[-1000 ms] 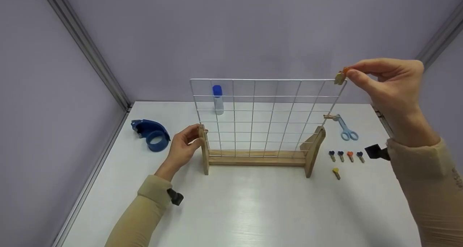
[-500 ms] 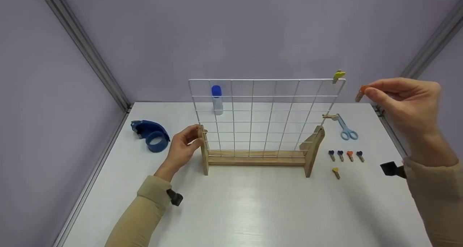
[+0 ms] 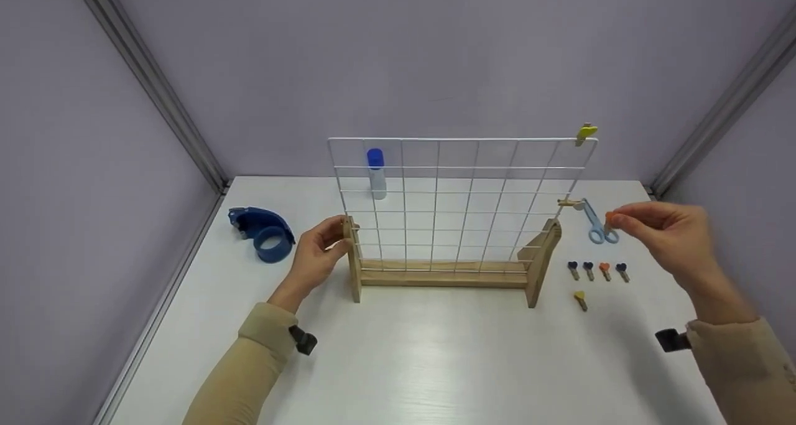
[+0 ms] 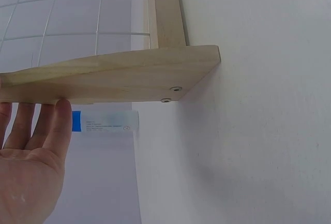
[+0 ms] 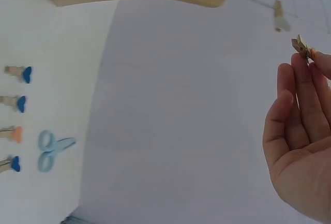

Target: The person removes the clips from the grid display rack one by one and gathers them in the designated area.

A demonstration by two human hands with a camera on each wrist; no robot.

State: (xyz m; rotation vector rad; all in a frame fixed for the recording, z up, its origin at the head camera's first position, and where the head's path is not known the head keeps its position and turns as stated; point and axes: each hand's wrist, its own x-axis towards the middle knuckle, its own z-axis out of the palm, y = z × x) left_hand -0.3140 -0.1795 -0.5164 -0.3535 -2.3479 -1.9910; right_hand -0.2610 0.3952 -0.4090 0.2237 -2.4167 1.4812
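Note:
A white wire grid stands upright in a wooden base. My left hand grips the base's left side panel between thumb and fingers. To the right of the grid, above the table, my right hand pinches an orange-headed mini clothespin by its heart; the wooden end points away from the fingers. A yellow heart clothespin is clipped on the grid's top right corner. Lower on its right edge sits a pale-headed clothespin.
Blue-hearted clothespins and an orange one lie in a row at right, a yellow one nearer. Light blue scissors lie behind. A blue tape dispenser is at left, a blue-capped glue stick behind the grid.
My right hand has left the grid's top right corner and come down to the right with the orange clothespin still pinched. The yellow clothespin stays on the grid. My left hand has not moved.

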